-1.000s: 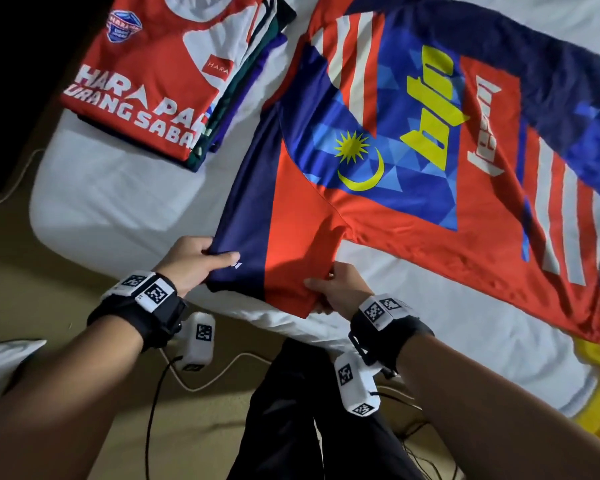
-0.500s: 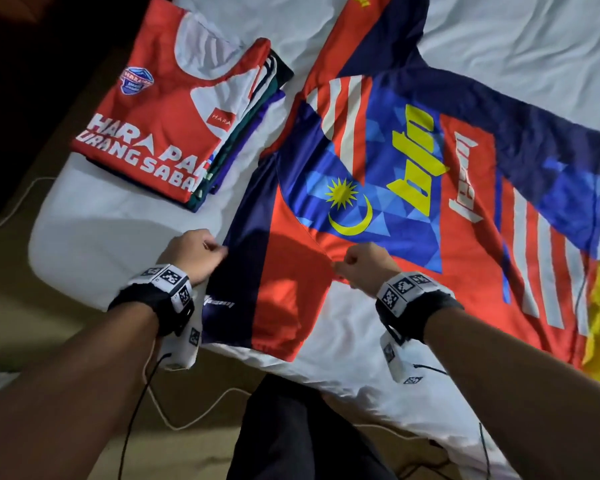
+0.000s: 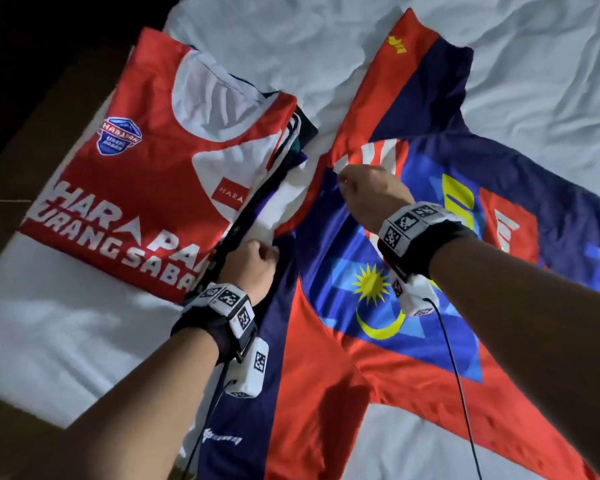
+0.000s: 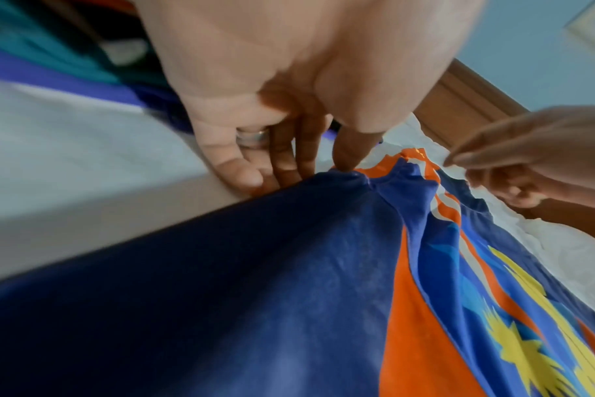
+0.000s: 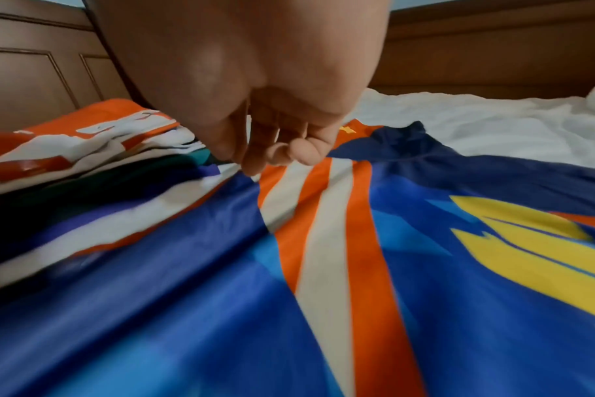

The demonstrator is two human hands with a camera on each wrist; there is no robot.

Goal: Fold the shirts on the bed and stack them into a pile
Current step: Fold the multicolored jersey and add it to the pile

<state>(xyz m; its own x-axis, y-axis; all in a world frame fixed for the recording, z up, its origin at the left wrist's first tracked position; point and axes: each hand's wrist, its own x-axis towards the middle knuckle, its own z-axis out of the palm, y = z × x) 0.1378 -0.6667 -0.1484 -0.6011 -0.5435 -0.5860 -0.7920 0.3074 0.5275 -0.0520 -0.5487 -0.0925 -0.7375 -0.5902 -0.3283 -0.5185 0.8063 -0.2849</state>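
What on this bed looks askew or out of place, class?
The flag-pattern jersey lies unfolded and slanted across the white sheet, its near sleeve over the bed's edge. The folded pile beside it looks neat.

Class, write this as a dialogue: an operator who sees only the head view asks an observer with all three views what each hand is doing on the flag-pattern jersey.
Operator: From the head view I see only the back of the left hand. Is it gripping the jersey?
Observer: Yes. In the left wrist view, the left hand pinches a puckered fold of the jersey's navy edge between thumb and fingers.
Operator: And the right hand?
Observer: The right wrist view shows the right hand curled just over the jersey's red and white stripes. I cannot tell whether it holds cloth.
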